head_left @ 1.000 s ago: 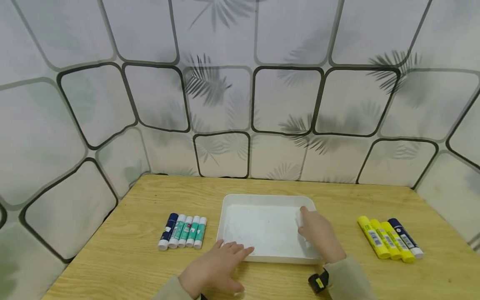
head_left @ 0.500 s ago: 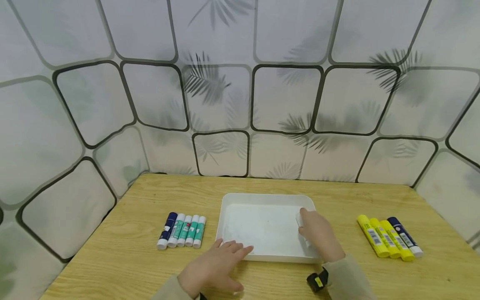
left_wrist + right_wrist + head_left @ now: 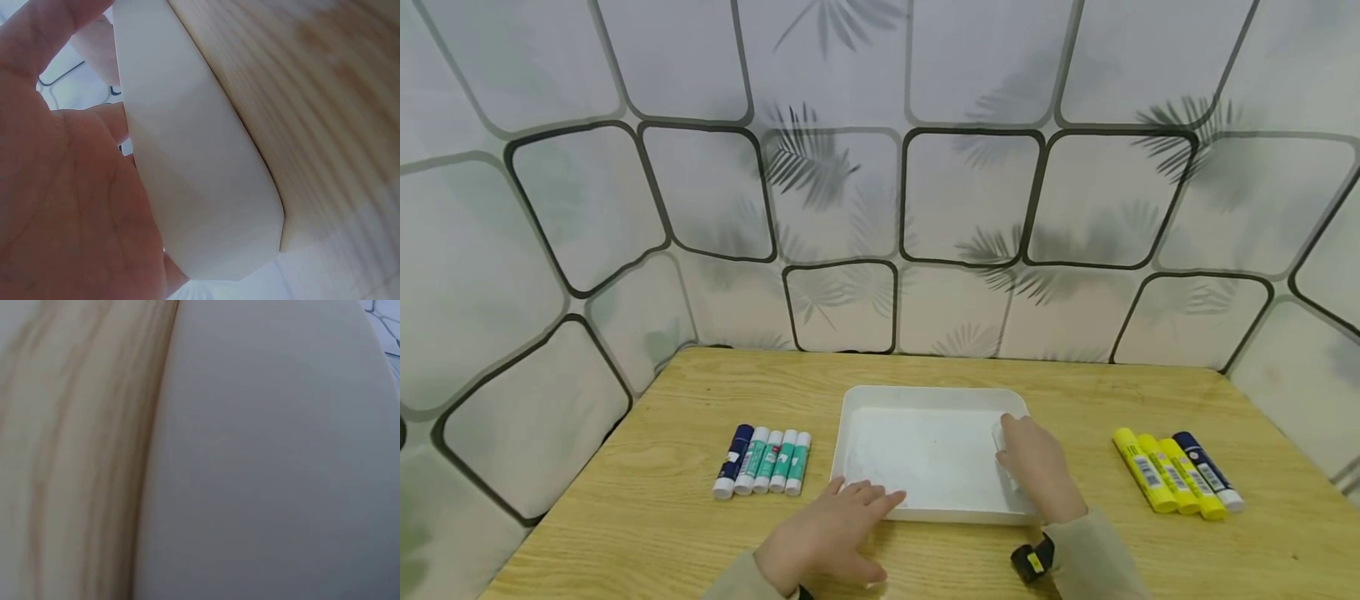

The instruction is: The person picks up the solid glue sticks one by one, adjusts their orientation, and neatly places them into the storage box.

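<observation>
A shallow white tray (image 3: 925, 450) lies on the wooden table. My left hand (image 3: 835, 533) rests over its near left rim with the fingers spread and fairly straight. In the left wrist view the palm (image 3: 69, 200) is beside the outer wall of the tray (image 3: 194, 156). Inside the tray at its right end, my right hand (image 3: 1037, 467) holds a white cloth-like piece (image 3: 997, 435) against the floor of the tray. Much of that piece is hidden under the fingers. Only the tray wall (image 3: 269, 456) and table show in the right wrist view, not the hand.
Left of the tray lies a row of glue sticks (image 3: 772, 461), one dark blue and several green and white. To the right are three yellow glue sticks (image 3: 1167, 475) and a dark blue one (image 3: 1208, 471). A patterned curtain (image 3: 880, 183) stands behind the table (image 3: 647, 500).
Both hands stay almost in the same place, and the right hand keeps hold of the white cloth-like piece. The whole head view has shifted very slightly.
</observation>
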`<state>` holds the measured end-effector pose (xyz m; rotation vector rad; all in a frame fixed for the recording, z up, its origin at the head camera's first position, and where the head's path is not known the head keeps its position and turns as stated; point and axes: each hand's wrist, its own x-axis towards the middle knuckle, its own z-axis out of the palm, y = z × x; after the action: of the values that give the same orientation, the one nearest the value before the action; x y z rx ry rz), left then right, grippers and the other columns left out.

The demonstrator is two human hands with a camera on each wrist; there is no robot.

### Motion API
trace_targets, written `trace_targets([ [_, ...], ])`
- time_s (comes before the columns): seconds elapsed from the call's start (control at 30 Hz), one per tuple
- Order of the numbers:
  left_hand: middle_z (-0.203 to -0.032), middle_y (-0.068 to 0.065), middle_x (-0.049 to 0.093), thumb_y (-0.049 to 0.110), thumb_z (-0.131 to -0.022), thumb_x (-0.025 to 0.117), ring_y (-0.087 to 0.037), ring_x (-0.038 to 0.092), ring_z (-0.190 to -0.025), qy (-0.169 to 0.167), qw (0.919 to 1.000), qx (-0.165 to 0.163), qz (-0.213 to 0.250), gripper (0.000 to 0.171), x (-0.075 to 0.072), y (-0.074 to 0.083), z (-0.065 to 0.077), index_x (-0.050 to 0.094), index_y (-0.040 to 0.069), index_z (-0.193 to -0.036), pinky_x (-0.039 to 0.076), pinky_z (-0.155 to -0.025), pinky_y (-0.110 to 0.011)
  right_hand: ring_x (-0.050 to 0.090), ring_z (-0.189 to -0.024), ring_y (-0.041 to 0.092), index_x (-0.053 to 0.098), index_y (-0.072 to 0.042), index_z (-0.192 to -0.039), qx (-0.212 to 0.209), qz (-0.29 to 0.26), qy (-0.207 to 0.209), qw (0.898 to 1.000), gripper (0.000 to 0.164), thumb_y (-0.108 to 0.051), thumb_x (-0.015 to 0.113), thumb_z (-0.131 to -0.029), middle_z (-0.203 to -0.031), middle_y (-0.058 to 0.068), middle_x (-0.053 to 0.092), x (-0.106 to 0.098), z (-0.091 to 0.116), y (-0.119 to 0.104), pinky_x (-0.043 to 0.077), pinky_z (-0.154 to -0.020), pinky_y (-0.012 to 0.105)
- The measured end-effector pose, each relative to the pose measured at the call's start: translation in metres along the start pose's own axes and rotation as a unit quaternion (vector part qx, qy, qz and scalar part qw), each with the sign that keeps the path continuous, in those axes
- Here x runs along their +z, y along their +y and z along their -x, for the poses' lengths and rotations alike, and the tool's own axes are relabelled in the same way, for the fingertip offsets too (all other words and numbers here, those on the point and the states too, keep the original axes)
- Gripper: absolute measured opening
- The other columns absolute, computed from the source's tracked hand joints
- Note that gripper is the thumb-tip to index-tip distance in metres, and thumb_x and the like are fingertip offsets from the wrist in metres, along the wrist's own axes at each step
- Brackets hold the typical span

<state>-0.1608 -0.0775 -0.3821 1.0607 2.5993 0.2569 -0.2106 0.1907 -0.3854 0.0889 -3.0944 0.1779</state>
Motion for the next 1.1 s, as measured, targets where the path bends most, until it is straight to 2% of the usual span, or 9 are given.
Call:
trace_targets([
  [0.5,-0.133,-0.001,0.039,0.048,-0.073,0.066,-0.023,0.034,-0.122,-0.001,0.9999,-0.006,0.01,0.077,0.0011,-0.0002,0.0001,0.032,0.025,-0.137,0.021,-0.099,-0.052,0.049,-0.063,0.024,0.053,0.006,-0.096,0.014,-0.001,0.014,1.0,0.028,-0.006,0.067,-0.075,-0.08,0.02,0.048,-0.0005,0.0038,0.0003,0.046,-0.051,0.037],
  [0.7,-0.133,0.0,0.04,0.048,-0.072,0.066,-0.023,0.035,-0.121,0.005,1.0,-0.004,0.004,0.077,0.0015,-0.0014,-0.0001,0.032,0.025,-0.137,0.021,-0.099,-0.052,0.048,-0.062,0.024,0.053,0.007,-0.098,0.017,-0.001,0.01,1.0,0.024,-0.003,0.063,-0.078,-0.081,0.02,0.048,-0.0019,0.0039,-0.0003,0.045,-0.051,0.037],
  [0.93,-0.133,-0.001,0.039,0.047,-0.073,0.066,-0.023,0.034,-0.122,0.005,0.9999,-0.006,0.008,0.077,0.0029,-0.0022,-0.0009,0.031,0.025,-0.138,0.02,-0.099,-0.052,0.05,-0.066,0.027,0.053,0.006,-0.099,0.015,0.01,0.016,1.0,0.016,-0.001,0.05,-0.085,-0.081,0.021,0.048,-0.0006,0.0038,0.0013,0.045,-0.051,0.039],
  [1.1,-0.133,-0.001,0.04,0.047,-0.073,0.066,-0.023,0.035,-0.122,0.006,1.0,-0.004,0.007,0.076,0.0026,-0.0017,-0.0006,0.032,0.025,-0.137,0.021,-0.099,-0.052,0.051,-0.068,0.027,0.054,0.006,-0.1,0.017,0.01,0.018,1.0,0.016,0.0,0.049,-0.086,-0.08,0.02,0.049,0.0008,0.003,0.0025,0.045,-0.052,0.04],
])
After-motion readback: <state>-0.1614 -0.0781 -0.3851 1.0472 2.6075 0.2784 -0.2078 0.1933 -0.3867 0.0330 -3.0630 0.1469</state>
